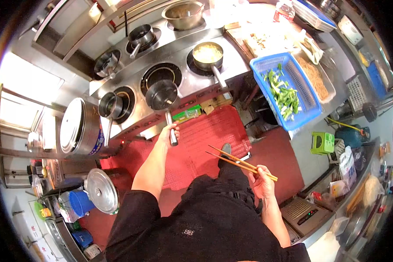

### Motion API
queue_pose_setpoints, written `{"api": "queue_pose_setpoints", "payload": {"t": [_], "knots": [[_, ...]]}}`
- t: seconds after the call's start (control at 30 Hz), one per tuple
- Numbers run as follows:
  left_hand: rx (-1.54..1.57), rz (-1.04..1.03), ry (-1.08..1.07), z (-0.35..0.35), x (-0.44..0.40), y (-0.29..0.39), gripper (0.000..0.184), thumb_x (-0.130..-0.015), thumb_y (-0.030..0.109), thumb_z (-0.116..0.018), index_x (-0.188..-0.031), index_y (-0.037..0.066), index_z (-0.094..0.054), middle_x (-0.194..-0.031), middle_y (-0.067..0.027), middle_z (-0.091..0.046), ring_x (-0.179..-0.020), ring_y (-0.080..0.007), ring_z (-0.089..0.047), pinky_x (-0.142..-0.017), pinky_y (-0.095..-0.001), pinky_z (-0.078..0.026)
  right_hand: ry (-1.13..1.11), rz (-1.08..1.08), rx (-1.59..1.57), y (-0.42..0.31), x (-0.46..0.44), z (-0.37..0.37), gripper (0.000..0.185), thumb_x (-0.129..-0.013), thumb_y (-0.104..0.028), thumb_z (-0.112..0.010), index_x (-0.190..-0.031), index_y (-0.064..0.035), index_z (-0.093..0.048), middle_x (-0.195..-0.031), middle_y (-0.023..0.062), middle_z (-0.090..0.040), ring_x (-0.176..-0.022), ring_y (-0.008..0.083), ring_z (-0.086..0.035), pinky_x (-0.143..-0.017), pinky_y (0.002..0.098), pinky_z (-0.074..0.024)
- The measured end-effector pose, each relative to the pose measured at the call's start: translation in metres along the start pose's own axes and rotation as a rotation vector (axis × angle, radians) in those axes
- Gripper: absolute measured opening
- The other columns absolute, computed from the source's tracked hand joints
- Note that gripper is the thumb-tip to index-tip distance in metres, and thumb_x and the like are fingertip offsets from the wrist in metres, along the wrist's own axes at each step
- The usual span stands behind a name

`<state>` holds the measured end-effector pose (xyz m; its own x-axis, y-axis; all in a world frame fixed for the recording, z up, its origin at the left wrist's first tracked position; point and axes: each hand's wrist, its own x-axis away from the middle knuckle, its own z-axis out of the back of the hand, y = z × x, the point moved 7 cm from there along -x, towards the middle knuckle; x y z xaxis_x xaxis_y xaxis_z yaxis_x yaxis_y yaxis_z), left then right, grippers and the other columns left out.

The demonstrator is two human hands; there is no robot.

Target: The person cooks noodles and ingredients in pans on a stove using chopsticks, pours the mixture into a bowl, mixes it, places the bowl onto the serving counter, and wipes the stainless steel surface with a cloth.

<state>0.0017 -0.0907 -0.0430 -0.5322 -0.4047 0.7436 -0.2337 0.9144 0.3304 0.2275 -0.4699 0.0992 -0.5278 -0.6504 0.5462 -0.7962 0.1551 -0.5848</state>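
My left hand [167,134] is closed round the handle of a dark saucepan [161,94], which is at the front edge of the stove by a round burner [160,77]. A little something lies in the pan's bottom, too small to name. In my right hand [262,180] is a pair of long wooden chopsticks [240,162], their tips apart and pointing left over the floor, touching nothing. Right of the saucepan, another pan [208,54] with pale yellow food sits on a burner. A blue basket [312,109] holding chopped green vegetables [284,94] stands further right.
More saucepans [110,105] occupy burners at left and back, beside a large steel pot [72,126]. A container of brown noodles [313,78] adjoins the basket. Red matting [196,161] covers the floor. A green stool [322,143] stands at right, a lidded pot [101,191] at lower left.
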Motion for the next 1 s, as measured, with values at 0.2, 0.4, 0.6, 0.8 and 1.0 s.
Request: {"api": "queue_pose_setpoints", "payload": {"t": [0.2,0.4,0.6,0.8,1.0], "knots": [[-0.218,-0.004,0.386,0.007,-0.05,0.06,0.028,-0.087,0.019,-0.063,-0.11,0.004,-0.058,-0.079,-0.0097,-0.065,-0.062,-0.0181,-0.061,-0.055,-0.0335,-0.055,0.005,-0.097,0.138,-0.064,-0.101,-0.085,0.03,-0.098,-0.03,-0.052,-0.109,-0.0029,-0.06,-0.105,0.0109,-0.065,-0.096,0.0233,-0.065,-0.083,0.0354,-0.0561],[-0.942,-0.971,0.616,-0.107,-0.067,0.134,0.043,-0.08,0.018,-0.07,-0.117,-0.001,-0.056,-0.103,-0.014,-0.062,-0.093,-0.0237,-0.06,-0.083,-0.0361,-0.049,-0.053,-0.017,0.102,-0.105,-0.175,-0.135,0.025,-0.098,-0.024,-0.053,-0.108,-0.0025,-0.06,-0.107,0.014,-0.065,-0.096,0.0254,-0.066,-0.081,0.0367,-0.0579],[-0.077,-0.029,-0.269,-0.218,-0.265,-0.013,0.04,-0.09,0.031,-0.062,-0.122,0.012,-0.048,-0.102,-0.0094,-0.061,-0.078,-0.0249,-0.061,-0.07,-0.0404,-0.052,-0.002,0.143,0.151,-0.115,-0.208,-0.211,0.019,-0.095,-0.017,-0.056,-0.108,-0.0042,-0.06,-0.105,0.0126,-0.066,-0.098,0.023,-0.065,-0.082,0.0332,-0.0572],[-0.054,0.182,-0.011,-0.229,-0.266,-0.02,0.025,-0.086,0.03,-0.066,-0.094,0.012,-0.05,-0.068,-0.005,-0.055,-0.055,-0.0199,-0.056,-0.053,-0.0381,-0.052,0.136,0.239,0.212,-0.112,-0.229,-0.241,0.025,-0.099,-0.025,-0.051,-0.109,-0.0036,-0.059,-0.11,0.0142,-0.064,-0.099,0.025,-0.063,-0.079,0.0356,-0.0551],[-0.399,0.173,0.123,-0.216,-0.192,0.032,0.018,-0.09,0.026,-0.06,-0.092,0.011,-0.051,-0.066,-0.0005,-0.049,-0.052,-0.0121,-0.048,-0.044,-0.0286,-0.043,0.179,0.243,0.254,-0.111,-0.254,-0.225,0.025,-0.099,-0.028,-0.051,-0.106,-0.0046,-0.059,-0.109,0.0145,-0.064,-0.097,0.0241,-0.064,-0.08,0.036,-0.0539]]}}
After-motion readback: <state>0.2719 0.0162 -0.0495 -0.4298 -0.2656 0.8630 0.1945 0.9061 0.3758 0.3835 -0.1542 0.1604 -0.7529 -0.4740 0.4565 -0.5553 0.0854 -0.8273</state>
